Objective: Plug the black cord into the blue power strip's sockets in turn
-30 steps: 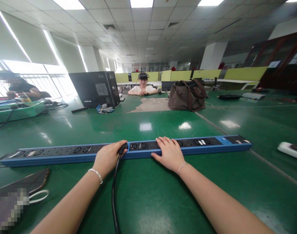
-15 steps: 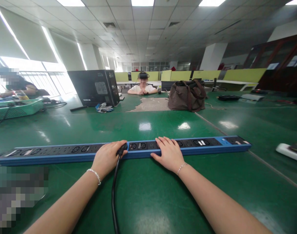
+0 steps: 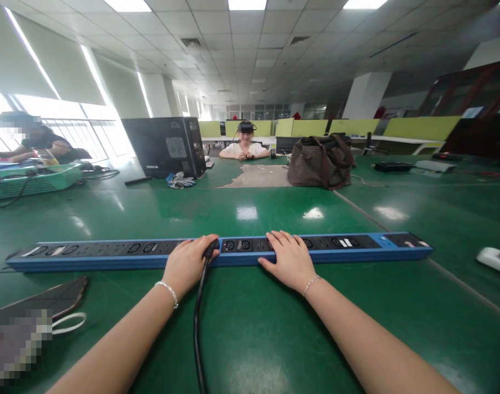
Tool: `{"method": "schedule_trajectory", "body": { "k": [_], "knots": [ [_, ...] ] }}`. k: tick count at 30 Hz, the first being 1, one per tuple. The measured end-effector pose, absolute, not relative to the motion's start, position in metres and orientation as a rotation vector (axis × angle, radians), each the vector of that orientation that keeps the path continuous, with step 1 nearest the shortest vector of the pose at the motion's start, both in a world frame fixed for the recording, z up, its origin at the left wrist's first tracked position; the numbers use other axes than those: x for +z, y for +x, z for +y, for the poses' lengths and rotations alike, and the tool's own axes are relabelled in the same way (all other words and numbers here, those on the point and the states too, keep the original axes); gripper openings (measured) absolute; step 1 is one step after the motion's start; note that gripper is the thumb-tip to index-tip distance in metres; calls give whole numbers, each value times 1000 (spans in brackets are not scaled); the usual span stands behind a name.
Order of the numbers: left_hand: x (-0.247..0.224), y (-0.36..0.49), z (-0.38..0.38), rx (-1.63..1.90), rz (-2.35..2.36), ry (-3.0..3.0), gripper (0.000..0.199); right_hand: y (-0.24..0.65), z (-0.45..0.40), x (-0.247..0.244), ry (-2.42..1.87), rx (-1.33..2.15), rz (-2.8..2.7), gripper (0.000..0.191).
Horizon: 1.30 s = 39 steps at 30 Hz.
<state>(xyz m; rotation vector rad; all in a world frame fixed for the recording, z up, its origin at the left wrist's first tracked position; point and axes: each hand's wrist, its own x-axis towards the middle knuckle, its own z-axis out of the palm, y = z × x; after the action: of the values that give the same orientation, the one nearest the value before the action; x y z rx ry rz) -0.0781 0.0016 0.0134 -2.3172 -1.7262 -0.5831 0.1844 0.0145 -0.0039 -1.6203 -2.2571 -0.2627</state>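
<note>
One green plastic basket point(image 3: 48, 186) with holes holds dark things point(image 3: 30, 172), too small to tell — a soft brown bag point(image 3: 309, 167) sits well apart. Across the smooth green table point(image 3: 172, 213) lies a long blue-and-black power strip point(image 3: 242, 260). The left hand point(image 3: 187, 266) pinches a black plug point(image 3: 211, 249) at its middle; the right hand point(image 3: 290, 260) rests palm down on it, thumb apart.

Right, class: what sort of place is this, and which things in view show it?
Probably an open-plan office with a work area: yellow-green partitions by white desks, ceiling light panels, and a black computer case on the green table.
</note>
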Motion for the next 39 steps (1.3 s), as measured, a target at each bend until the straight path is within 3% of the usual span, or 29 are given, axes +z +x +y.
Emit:
{"method": "schedule_trajectory", "body": {
  "k": [24,39],
  "knots": [
    [2,-82,8,-757,-1625,-2340,31,185,15,-6,-1610,-286,-2239,63],
    [4,-83,9,-667,-1633,-2341,38,184,14,-6,-1605,-287,-2236,64]
  ]
}}
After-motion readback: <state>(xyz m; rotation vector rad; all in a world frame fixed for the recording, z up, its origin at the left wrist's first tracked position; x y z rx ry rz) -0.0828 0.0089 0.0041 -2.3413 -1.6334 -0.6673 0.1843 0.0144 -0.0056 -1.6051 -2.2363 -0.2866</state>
